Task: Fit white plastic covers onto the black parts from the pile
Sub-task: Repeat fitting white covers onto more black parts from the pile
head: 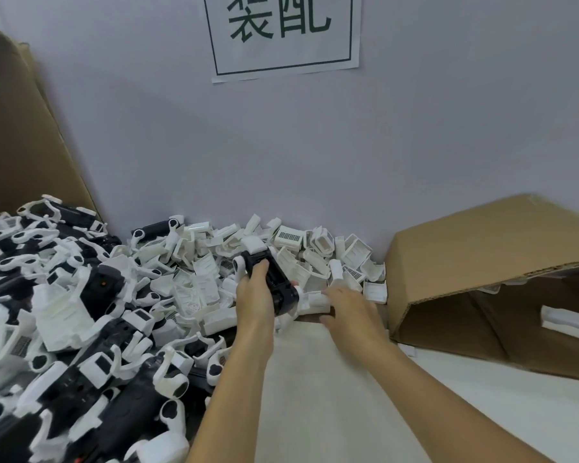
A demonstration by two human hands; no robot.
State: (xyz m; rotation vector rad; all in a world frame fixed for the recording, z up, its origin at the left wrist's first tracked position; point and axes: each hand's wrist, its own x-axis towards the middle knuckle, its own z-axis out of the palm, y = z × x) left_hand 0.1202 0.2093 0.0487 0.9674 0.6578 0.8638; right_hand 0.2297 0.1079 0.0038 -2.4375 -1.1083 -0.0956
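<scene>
Your left hand (253,292) grasps one black part (274,279), fingers curled over its top, holding it just above the heap of white covers (291,248). Your right hand (346,307) reaches onto a single white cover (315,300) at the heap's near edge; whether it has closed on that cover cannot be told. The step in hand appears to be picking a cover; the next move calls for aligning it with the part's end and pressing it home. Loose covers lie too many to count, as do the parts in the pile (64,312) at left. One cardboard box (488,262) lies tipped at right.
</scene>
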